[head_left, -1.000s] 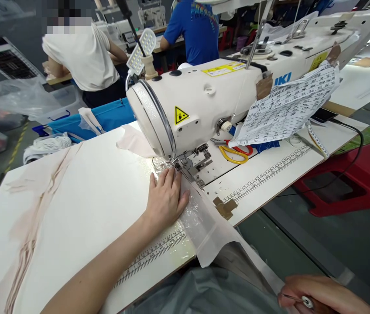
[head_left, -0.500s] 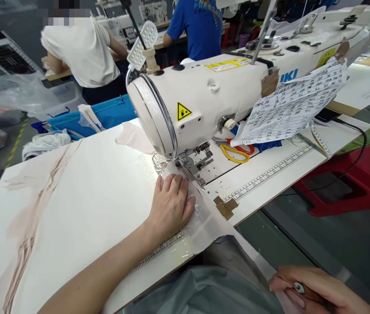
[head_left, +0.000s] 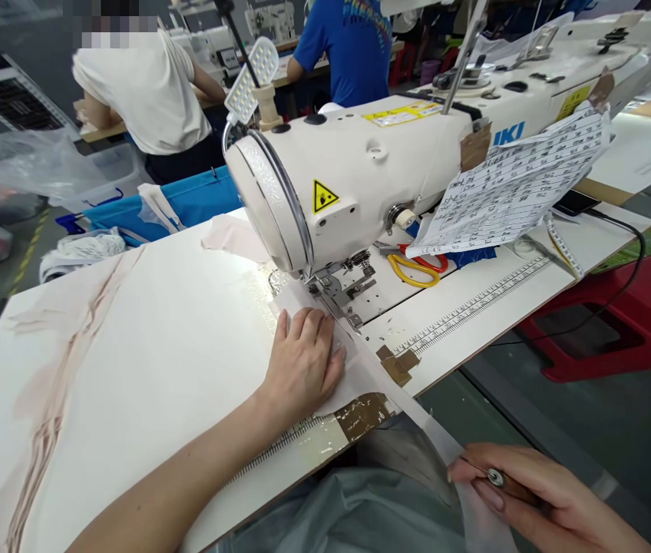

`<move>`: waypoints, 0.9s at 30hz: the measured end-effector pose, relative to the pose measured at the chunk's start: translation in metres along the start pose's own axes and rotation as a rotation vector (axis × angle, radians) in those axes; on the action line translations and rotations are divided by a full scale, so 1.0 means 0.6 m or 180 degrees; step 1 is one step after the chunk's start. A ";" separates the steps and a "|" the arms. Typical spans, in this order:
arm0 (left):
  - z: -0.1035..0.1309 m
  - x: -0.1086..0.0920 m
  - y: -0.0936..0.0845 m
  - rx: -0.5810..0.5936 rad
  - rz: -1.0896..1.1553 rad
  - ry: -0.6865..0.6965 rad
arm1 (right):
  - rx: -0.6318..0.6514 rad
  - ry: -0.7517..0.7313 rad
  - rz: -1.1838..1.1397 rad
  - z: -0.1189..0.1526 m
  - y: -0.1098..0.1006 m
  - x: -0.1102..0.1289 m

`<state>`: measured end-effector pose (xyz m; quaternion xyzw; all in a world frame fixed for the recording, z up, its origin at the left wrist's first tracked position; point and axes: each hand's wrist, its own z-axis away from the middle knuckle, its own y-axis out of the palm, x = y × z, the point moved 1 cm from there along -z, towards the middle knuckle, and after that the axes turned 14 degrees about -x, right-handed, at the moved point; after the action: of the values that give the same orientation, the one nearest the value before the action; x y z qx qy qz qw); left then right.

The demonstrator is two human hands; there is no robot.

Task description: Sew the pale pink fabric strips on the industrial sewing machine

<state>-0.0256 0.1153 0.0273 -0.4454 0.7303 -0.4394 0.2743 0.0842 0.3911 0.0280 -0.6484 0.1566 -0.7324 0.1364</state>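
Observation:
My left hand (head_left: 303,357) lies on the pale pink sheer fabric (head_left: 360,365) just in front of the sewing machine's presser foot, fingers stretched out and slightly apart. The fabric's far end is at the needle area of the white sewing machine (head_left: 360,173). From there it runs as a narrow strip over the table's front edge. My right hand (head_left: 538,495) is closed at lower right, pinching this strip. It also holds an awl-like tool (head_left: 496,478) with a thin point, round metal collar and brown handle, mostly hidden by the fingers.
Yellow- and red-handled scissors (head_left: 414,269) lie beside the machine, under a handwritten paper sheet (head_left: 510,188). Gathered pink fabric (head_left: 66,361) lies along the table's left. A red stool (head_left: 619,322) stands at right. Two people sit beyond, one in white (head_left: 141,92), one in blue (head_left: 348,54).
The fabric has moved forward toward the needle, uncovering brown tape at the table edge. My right hand has moved up and left with the strip. My left hand has barely shifted.

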 end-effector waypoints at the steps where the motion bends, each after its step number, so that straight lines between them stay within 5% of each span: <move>1: 0.000 0.000 0.000 -0.0011 0.0002 0.0000 | 0.0029 -0.0023 0.0016 -0.004 0.002 0.003; 19: -0.002 0.002 0.000 0.0065 -0.0032 -0.0037 | 0.0744 -0.0640 -0.0051 -0.069 0.047 0.024; 27: -0.005 0.001 -0.002 -0.0026 -0.0101 0.0027 | 0.0562 -0.0506 -0.0274 -0.082 0.063 0.043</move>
<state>-0.0275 0.1157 0.0297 -0.4562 0.7261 -0.4426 0.2624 0.0322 0.3484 0.0307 -0.6960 0.0522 -0.6948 0.1734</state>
